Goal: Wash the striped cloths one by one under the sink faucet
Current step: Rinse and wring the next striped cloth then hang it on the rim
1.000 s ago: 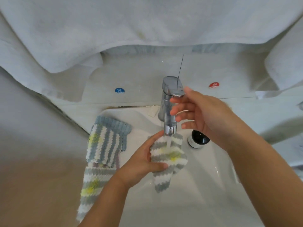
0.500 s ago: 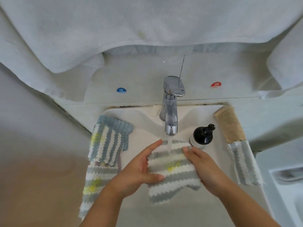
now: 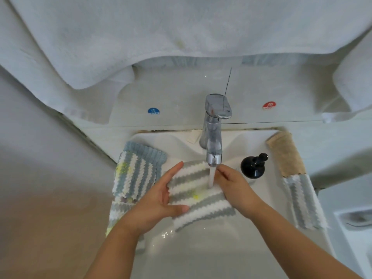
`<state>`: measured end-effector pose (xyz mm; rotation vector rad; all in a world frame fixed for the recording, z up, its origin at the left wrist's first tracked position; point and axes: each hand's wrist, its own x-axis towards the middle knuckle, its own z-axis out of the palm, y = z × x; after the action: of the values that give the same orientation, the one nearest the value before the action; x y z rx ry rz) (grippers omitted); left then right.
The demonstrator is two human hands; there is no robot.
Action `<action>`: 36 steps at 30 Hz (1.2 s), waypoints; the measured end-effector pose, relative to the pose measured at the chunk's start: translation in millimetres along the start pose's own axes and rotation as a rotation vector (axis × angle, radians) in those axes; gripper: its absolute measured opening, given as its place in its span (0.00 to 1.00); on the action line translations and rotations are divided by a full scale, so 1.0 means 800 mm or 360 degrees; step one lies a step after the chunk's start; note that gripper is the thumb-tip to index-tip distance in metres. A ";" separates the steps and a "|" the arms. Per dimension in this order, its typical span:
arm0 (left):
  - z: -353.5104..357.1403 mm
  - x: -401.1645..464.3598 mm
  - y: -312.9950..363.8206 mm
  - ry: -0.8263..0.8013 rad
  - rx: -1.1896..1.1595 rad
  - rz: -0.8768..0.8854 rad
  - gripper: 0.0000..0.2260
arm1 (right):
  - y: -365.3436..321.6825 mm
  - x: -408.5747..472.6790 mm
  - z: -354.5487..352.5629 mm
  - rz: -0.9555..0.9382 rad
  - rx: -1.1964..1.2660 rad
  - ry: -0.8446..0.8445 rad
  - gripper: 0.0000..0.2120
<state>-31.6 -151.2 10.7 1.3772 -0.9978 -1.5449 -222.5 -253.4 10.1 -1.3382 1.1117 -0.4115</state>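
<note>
Both hands hold the grey-and-white striped knitted cloth spread under the chrome faucet, water running onto it: the left hand grips its left edge, the right hand its right. Judging by the blue-striped cloths waiting on the white sink's left rim, and another grey-striped cloth on the right rim, most washing remains.

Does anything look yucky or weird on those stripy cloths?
Yes. The grey-and-white striped cloth held under the running water has a yellow stain near its middle. The blue-and-white striped cloth draped over the white sink's left rim shows a yellow blotch too. Nothing looks torn.
</note>
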 end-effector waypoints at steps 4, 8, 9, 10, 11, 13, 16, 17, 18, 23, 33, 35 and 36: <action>0.004 0.017 0.000 -0.0012 0.0114 0.0031 0.41 | 0.000 0.006 -0.008 -0.0082 0.0051 0.0128 0.12; 0.012 0.033 -0.004 -0.0097 0.0196 0.0067 0.42 | 0.006 0.001 -0.016 -0.0051 0.0031 0.0251 0.13; 0.016 0.036 -0.005 -0.0123 0.0190 0.0065 0.42 | 0.008 -0.002 -0.018 -0.0048 -0.0001 0.0279 0.14; 0.020 0.039 -0.006 -0.0159 0.0161 0.0067 0.42 | 0.012 -0.005 -0.020 -0.0035 -0.0040 0.0303 0.14; 0.023 0.042 -0.010 -0.0201 0.0115 0.0068 0.42 | 0.015 -0.009 -0.022 -0.0008 -0.0071 0.0328 0.14; 0.031 0.045 -0.016 -0.0270 -0.0013 0.0057 0.41 | 0.019 -0.016 -0.026 0.0066 -0.0129 0.0374 0.15; 0.043 0.046 -0.026 -0.0311 -0.0144 0.0024 0.40 | 0.021 -0.022 -0.034 0.0211 -0.0332 0.0394 0.19; 0.046 0.046 -0.030 -0.0323 -0.0188 0.0001 0.41 | 0.017 -0.024 -0.036 0.0243 -0.0449 0.0373 0.20; 0.047 0.046 -0.034 -0.0338 -0.0238 -0.0024 0.42 | 0.013 -0.027 -0.038 0.0266 -0.0587 0.0333 0.20; 0.049 0.039 -0.037 -0.0372 -0.0456 -0.0074 0.41 | -0.035 -0.044 -0.057 0.0176 -0.1392 0.0287 0.22; 0.042 0.035 -0.030 -0.0312 -0.0414 0.0059 0.40 | -0.161 -0.018 -0.046 -0.0024 0.0013 0.0040 0.21; 0.041 0.033 -0.027 -0.0309 -0.0412 0.0060 0.40 | -0.154 -0.017 -0.045 -0.0050 0.0016 0.0026 0.18; 0.041 0.033 -0.027 -0.0309 -0.0420 0.0058 0.40 | -0.151 -0.018 -0.045 -0.0041 0.0017 0.0003 0.18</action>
<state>-67.4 -166.8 -15.3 1.0368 -0.8903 -1.7379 -217.7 -293.0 130.3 -1.3445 1.0937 -0.4373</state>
